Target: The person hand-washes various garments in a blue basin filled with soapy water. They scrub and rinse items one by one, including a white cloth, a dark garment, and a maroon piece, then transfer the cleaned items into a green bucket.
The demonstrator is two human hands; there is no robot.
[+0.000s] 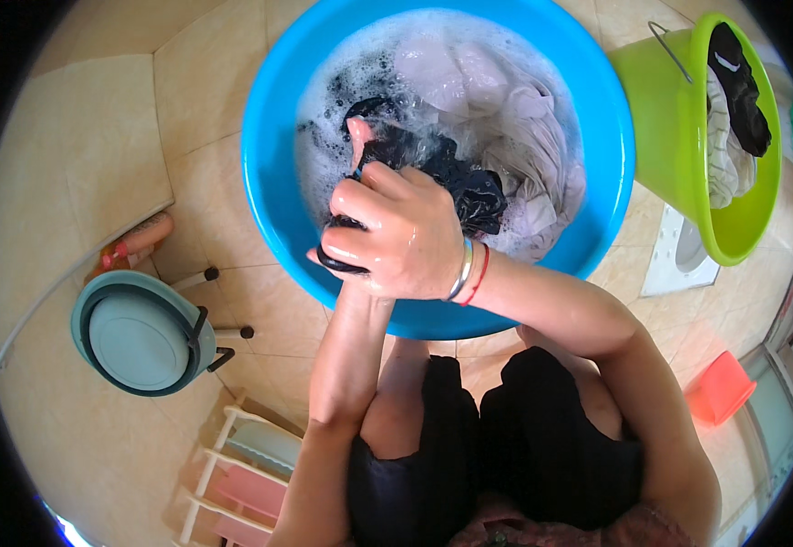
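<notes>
A dark, wet garment (442, 173) is bunched up over the soapy water in a large blue basin (273, 173). My right hand (401, 228), wet and with a silver bangle and red string at the wrist, is closed on it; black folds poke out between the fingers. My left hand (358, 139) lies under the right one and grips the same garment. Only its thumb or a fingertip shows past the cloth, and the rest is hidden. Beside the dark cloth, a pale greyish garment (529, 137) soaks in the suds.
At the right stands a lime-green bucket (661, 118) with dark and whitish clothes inside. Near it are a white floor fixture (684, 251) and a coral plastic container (723, 387). On the left are a teal folding basin (137, 342), orange-pink slippers (137, 244) and a small rack (200, 488).
</notes>
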